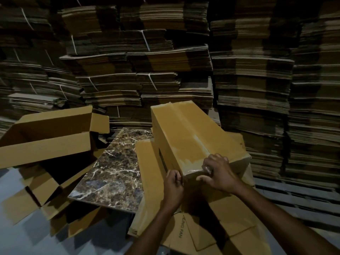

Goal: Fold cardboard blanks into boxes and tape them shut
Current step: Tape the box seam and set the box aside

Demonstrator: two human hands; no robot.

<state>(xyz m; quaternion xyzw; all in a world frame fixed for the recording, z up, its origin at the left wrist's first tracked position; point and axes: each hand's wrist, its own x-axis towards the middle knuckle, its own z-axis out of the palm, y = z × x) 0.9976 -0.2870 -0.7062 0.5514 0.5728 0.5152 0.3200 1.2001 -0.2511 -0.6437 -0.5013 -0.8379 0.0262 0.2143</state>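
Tied stacks of flat blanks (147,70) wall off the far side and the right, and an open box (46,137) lies on its side at the left. The box (193,133) being worked on sits right of centre, closed flaps up and a glossy seam already running along its top, resting on loose flattened cartons (202,236) beside a marbled slab (116,168). At its near end the left hand (173,184) curls in, pinching the clear tape (195,171) against the near-left corner, while the right hand (219,173) is closed round what looks like the tape roll (207,169). The box is probably light and stiff along its creases yet easily dented on its panels, so it is best held at corners and edges; the film is thin, clingy and quick to wrinkle
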